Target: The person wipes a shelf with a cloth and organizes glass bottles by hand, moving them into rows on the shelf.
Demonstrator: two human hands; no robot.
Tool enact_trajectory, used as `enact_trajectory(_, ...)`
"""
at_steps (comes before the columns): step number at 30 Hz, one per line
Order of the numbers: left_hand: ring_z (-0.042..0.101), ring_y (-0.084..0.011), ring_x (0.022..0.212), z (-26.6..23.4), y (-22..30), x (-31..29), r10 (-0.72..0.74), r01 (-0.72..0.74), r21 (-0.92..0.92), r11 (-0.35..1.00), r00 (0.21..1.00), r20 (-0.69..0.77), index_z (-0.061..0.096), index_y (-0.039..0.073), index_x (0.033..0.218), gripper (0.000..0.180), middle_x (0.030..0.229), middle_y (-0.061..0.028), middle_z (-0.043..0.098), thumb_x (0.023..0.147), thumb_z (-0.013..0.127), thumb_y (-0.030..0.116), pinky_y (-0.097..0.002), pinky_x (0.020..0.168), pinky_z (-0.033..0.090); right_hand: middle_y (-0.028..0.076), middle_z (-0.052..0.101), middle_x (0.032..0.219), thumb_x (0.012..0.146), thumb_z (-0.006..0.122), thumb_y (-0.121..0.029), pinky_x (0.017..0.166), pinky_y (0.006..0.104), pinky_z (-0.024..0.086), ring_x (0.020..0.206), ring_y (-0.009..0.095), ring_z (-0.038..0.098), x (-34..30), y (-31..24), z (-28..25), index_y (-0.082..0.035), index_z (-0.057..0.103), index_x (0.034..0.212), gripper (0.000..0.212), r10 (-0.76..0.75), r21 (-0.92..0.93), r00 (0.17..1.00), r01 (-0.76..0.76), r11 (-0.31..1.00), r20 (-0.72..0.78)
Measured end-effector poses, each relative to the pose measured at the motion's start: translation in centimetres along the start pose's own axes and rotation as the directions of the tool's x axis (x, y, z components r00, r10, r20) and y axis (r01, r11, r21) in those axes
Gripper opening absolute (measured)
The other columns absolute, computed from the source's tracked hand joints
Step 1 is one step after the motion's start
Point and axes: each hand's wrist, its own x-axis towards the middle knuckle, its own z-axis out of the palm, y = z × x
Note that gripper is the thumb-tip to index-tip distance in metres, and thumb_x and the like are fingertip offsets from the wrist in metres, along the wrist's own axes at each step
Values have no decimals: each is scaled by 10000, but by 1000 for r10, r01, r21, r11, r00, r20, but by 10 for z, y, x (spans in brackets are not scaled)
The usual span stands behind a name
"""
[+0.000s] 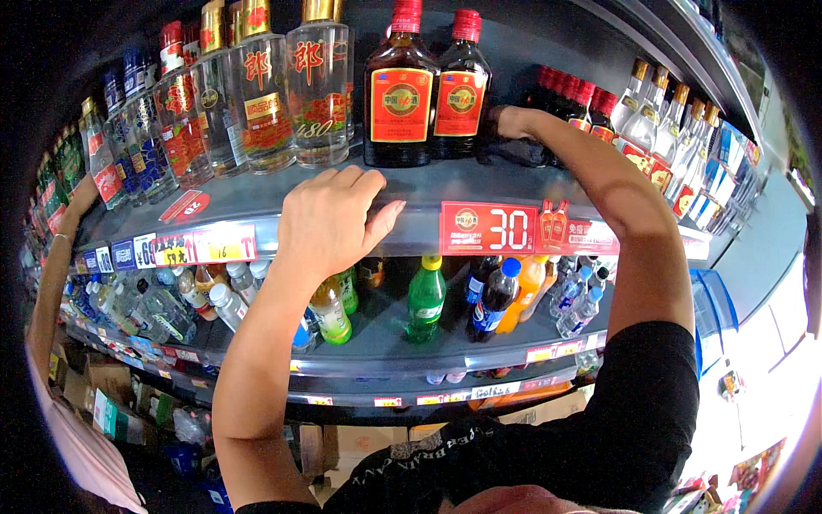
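My left hand (332, 214) rests on the front edge of the upper shelf (282, 190), palm down, its thumb apart from the fingers. It holds nothing. Behind it stand two dark liquor bottles (401, 103) with red caps and red-and-yellow labels. My right hand (515, 122) reaches deep onto the same shelf, just right of these bottles. Its fingers curl down over a dark, soft-looking mass (522, 152), perhaps a cloth; the fingertips are hidden. Small red-capped bottles (580, 103) stand beyond my right wrist.
Tall clear liquor bottles (261, 94) line the shelf's left side; slim clear bottles (655, 116) fill the right. A red price sign (488, 229) hangs on the edge. Soft drink bottles (425, 300) stand below. Another person's arm (53, 257) reaches in at far left.
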Motion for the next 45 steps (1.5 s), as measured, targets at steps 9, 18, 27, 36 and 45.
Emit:
enact_trajectory(9,581,-274,684,0,0,-1,5,-5,18,1000,1000,-27,555,80,782,267,722,-75,572,784,579,346,-383,571,461,225,569,1049,710,429,-15,861,356,425,995,307,547,-40,-18,-3,4,476,1183,475,-69,222,992,91,971,-107)
enact_trajectory(18,585,-274,701,0,0,-2,8,-8,39,999,1000,-13,555,81,801,277,729,-80,571,796,562,358,-387,580,470,203,576,1064,700,467,-28,860,369,419,996,302,548,-79,-42,-11,-39,542,1122,428,-12,354,989,65,933,-148)
enact_trajectory(27,588,-260,708,2,0,-1,24,-23,39,999,999,-35,557,71,768,297,724,-79,571,800,554,366,-376,587,480,179,579,1073,678,479,-21,870,347,412,997,291,546,-119,-44,-12,-30,553,1099,427,-173,338,953,253,906,-250)
enact_trajectory(36,585,-277,704,0,1,-1,22,-22,11,1000,999,-33,562,76,788,264,725,-83,578,797,560,339,-386,596,471,181,416,1265,794,523,-367,991,336,305,1170,275,394,-162,-38,-20,-55,414,1245,560,-93,495,985,153,855,-143)
enact_trajectory(45,583,-286,701,1,-1,-1,46,-47,-12,999,998,-52,555,71,794,261,730,-96,572,800,558,332,-388,595,468,209,423,1261,799,554,-378,985,355,314,1175,305,401,-156,-65,-26,-10,394,1248,603,-204,271,971,230,935,-123)
